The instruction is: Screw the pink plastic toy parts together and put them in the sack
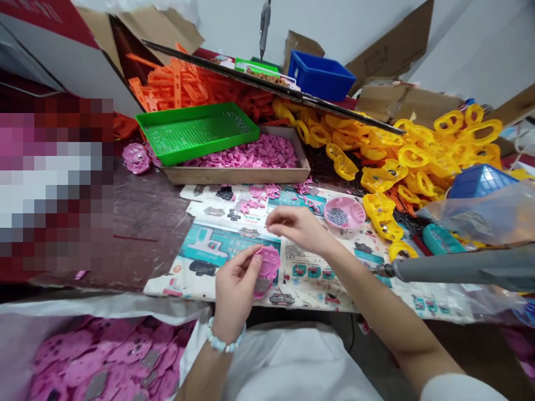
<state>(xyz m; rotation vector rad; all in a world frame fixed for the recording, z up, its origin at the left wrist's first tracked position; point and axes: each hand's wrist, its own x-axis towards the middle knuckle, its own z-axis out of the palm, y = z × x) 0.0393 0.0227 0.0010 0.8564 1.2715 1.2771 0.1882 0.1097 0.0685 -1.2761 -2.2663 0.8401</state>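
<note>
My left hand (237, 287), with a beaded bracelet at its wrist, is closed on a pink plastic part (271, 264). The part has a scalloped edge, a round ring in its middle and a grey patch near its lower end. Just above and to the right is my right hand (301, 227), fingers bent together in a pinch; whatever is between them is too small to make out. Right of that hand, a pink bowl (354, 211) holds many small metal screws (337, 216). Small loose pink pieces (251, 204) lie beyond both hands on the printed sheet (234, 225).
A green tray (167, 150) rests tilted on a cardboard box (234, 176) of small pink pieces. Yellow plastic parts (413, 156) are heaped at right. A grey power screwdriver (443, 270) juts in from the right. A sack (196, 312) of pink parts stands at lower left.
</note>
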